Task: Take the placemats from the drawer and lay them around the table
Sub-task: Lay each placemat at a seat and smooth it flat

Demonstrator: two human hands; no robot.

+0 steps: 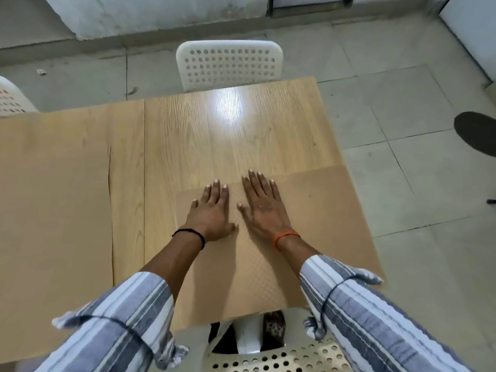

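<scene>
A tan textured placemat [322,218] lies flat on the near right part of the light wooden table [214,135], reaching the table's right and near edges. My left hand [212,213] and my right hand [261,208] rest palm down side by side on its left half, fingers straight and spread. A second, larger tan placemat [53,224] lies flat on the table's left part, apart from both hands.
A white perforated chair [228,64] stands at the table's far side, another [10,98] at the far left, and one [268,355] just below me at the near edge. A dark round object [475,134] sits on the tiled floor to the right.
</scene>
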